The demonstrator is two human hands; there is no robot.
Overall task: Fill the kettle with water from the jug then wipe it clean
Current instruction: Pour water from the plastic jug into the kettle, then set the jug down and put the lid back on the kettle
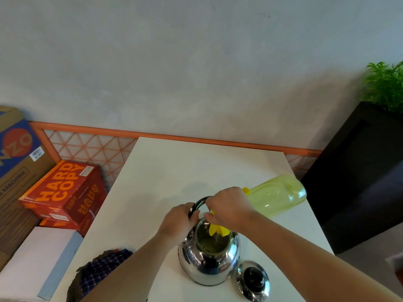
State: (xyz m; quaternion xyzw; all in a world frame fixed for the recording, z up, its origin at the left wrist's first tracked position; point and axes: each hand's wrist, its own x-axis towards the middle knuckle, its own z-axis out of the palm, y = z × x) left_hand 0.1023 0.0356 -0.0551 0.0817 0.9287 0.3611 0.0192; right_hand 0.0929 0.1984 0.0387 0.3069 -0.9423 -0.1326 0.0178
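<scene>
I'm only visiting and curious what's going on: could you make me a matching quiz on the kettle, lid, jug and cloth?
Things: 1 kettle; 2 lid; 3 jug; 4 cloth.
States: A tipped in the right hand; B open, gripped by the left hand; C checked, at the near left edge of the table; D lying right of the kettle.
Pairs: 1-B; 2-D; 3-A; 4-C.

The kettle point(208, 261) is mirror-bright polished metal with a glossy black plastic handle point(201, 202), and the lid point(241, 274) by the table's point(174, 171) near right edge is the same shiny metal with a glossy black knob point(253, 277). The jug point(277, 195) is smooth, translucent yellow-green plastic with an opaque yellow spout piece point(218, 230). The table top is smooth matt white, the checked cloth point(104, 267) at its near left edge is woven fabric, and the boxes point(63, 192) past its left edge are printed cardboard.
</scene>
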